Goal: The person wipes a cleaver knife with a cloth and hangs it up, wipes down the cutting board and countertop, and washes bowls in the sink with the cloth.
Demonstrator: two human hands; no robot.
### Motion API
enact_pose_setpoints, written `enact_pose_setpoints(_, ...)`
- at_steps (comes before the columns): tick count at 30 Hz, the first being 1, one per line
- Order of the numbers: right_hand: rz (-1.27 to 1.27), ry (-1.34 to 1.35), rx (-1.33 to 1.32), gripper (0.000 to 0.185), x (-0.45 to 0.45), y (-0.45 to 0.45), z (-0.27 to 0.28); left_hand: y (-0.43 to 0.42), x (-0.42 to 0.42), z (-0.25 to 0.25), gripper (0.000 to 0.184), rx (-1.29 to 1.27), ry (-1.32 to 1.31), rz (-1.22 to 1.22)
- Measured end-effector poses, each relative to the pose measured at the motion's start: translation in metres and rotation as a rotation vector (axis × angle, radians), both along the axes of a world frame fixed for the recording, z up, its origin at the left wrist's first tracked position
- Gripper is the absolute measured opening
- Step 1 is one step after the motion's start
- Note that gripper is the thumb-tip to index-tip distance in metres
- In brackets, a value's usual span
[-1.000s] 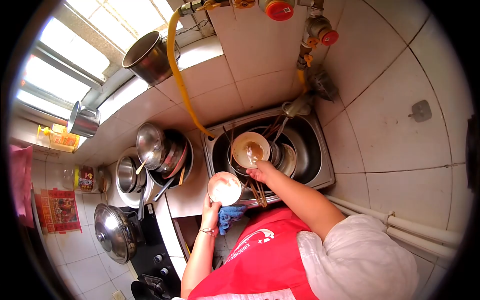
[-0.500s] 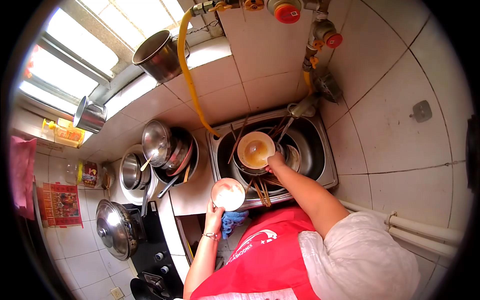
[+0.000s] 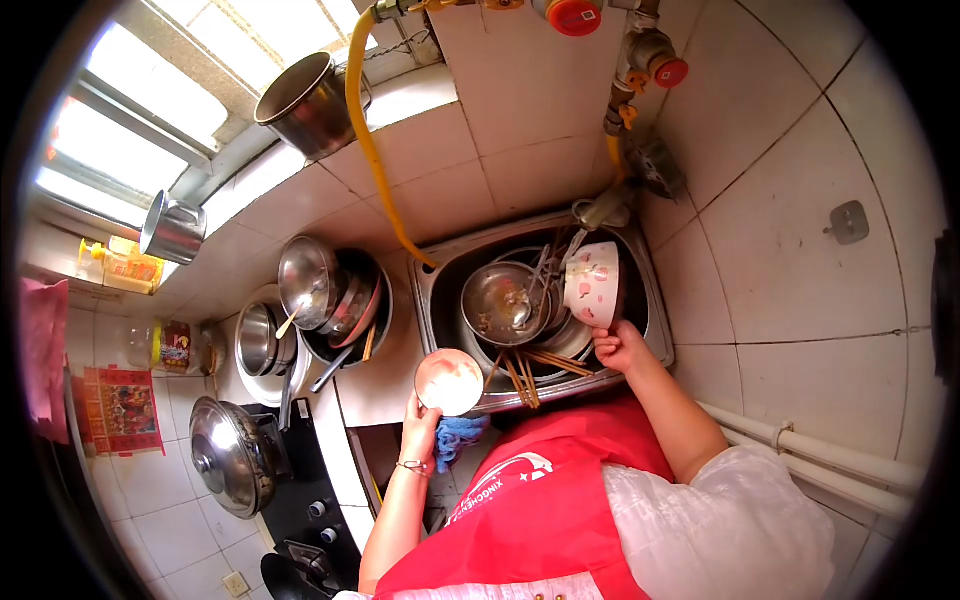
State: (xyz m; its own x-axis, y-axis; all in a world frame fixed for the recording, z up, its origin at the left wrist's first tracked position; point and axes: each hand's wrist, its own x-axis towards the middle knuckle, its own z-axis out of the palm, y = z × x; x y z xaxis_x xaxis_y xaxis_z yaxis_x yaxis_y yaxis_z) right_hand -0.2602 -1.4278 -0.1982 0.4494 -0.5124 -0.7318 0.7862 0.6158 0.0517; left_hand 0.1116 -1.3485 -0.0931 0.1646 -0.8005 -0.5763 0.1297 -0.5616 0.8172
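My left hand (image 3: 420, 428) is closed on the rim of a small bowl (image 3: 448, 382), its pale inside lit brightly, at the sink's near left edge. A blue cloth (image 3: 459, 440) hangs beside that hand; whether the fingers touch it I cannot tell. Over the right side of the sink (image 3: 655, 335), my right hand (image 3: 618, 347) grips a white bowl with pink prints (image 3: 592, 285), tipped on its side by the running tap (image 3: 606, 208). Below and left of it sits a metal bowl (image 3: 505, 300) with food bits in it. Several chopsticks (image 3: 522, 378) lean on the sink's near rim.
Left of the sink, stacked metal bowls (image 3: 308, 283) and a pan stand on the counter. A lidded wok (image 3: 230, 458) is on the black stove (image 3: 325, 480). Pots (image 3: 305, 105) stand on the window ledge, and a yellow hose (image 3: 365, 150) runs down the wall.
My right hand has moved right and tipped its bowl from upright, with brownish liquid inside, onto its side. The metal bowl beneath now shows. My left hand still holds its bowl.
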Motion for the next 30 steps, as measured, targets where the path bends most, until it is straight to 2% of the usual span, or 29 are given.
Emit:
enact_pose_setpoints(5,0.019,0.104,0.016,0.01,0.001,-0.002,-0.019,-0.006,-0.003,-0.002,0.058,0.022,-0.031,-0.037)
enact_pose_setpoints(7,0.204,0.304,-0.069,0.011,0.01,-0.01,-0.026,-0.009,-0.004,-0.003,0.062,0.03,-0.039,-0.079)
enact_pose_setpoints(9,0.24,0.358,-0.134,0.011,0.025,-0.02,-0.032,-0.013,-0.007,-0.004,0.062,0.028,-0.041,-0.077)
enact_pose_setpoints(12,0.382,0.578,-0.266,0.009,0.063,-0.043,-0.02,-0.014,-0.008,-0.011,0.061,0.015,-0.044,-0.083)
enact_pose_setpoints(14,0.522,0.84,-0.288,0.011,0.087,-0.057,-0.019,-0.016,-0.009,-0.014,0.06,0.0,-0.044,-0.094)
enact_pose_setpoints(17,0.637,0.967,-0.297,0.014,0.107,-0.071,-0.019,-0.022,-0.014,-0.016,0.059,0.036,-0.045,-0.087)
enact_pose_setpoints(20,0.71,1.061,-0.369,0.016,0.115,-0.075,-0.022,-0.038,-0.014,-0.036,0.056,-0.017,-0.049,-0.18)
enact_pose_setpoints(24,0.714,1.04,-0.403,0.022,0.116,-0.068,-0.024,-0.079,-0.033,-0.049,0.052,-0.004,-0.058,-0.251)
enact_pose_setpoints(26,0.648,0.861,-0.407,0.03,0.111,-0.06,-0.014,-0.101,-0.045,-0.055,0.053,0.017,-0.095,-0.303)
enact_pose_setpoints(27,0.647,0.866,-0.412,0.03,0.11,-0.056,-0.009,-0.111,-0.051,-0.055,0.054,0.038,-0.103,-0.305)
enact_pose_setpoints(30,0.546,0.832,-0.333,0.032,0.104,-0.04,0.008,-0.138,-0.055,-0.087,0.06,0.095,-0.116,-0.371)
